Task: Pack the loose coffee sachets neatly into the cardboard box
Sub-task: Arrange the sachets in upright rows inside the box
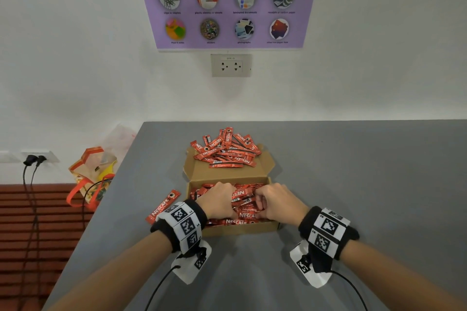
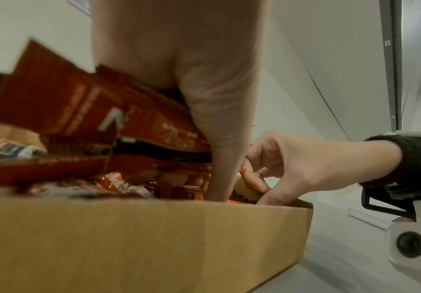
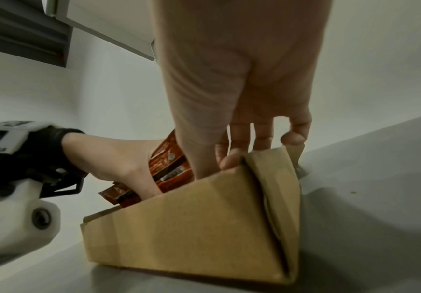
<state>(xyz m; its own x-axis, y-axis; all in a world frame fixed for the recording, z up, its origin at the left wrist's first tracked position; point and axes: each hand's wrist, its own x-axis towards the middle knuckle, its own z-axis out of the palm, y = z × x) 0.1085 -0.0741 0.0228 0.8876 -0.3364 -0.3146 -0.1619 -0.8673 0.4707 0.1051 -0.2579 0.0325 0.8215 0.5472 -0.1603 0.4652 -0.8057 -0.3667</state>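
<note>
An open cardboard box (image 1: 240, 230) stands on the grey table (image 1: 366, 184), packed with red coffee sachets (image 1: 246, 215). More sachets are heaped in a pile (image 1: 225, 151) on the folded-back lid (image 1: 199, 171). One sachet (image 1: 163, 206) lies on the table left of the box. My left hand (image 1: 220, 199) is inside the box and grips a bundle of sachets (image 2: 91, 111), the same bundle (image 3: 170, 168) showing in the right wrist view. My right hand (image 1: 275, 201) is in the box's right half, its curled fingers (image 2: 262, 174) pinching a sachet (image 2: 251, 181). The box's front wall (image 2: 141, 237) hides the fingertips.
A clear orange-trimmed bag (image 1: 93, 179) sits off the table's left edge, beside black cables (image 1: 30, 179) plugged into the wall. The wall with a socket (image 1: 231, 65) and a purple poster (image 1: 227, 7) rises just behind the table. Bare table lies right of the box.
</note>
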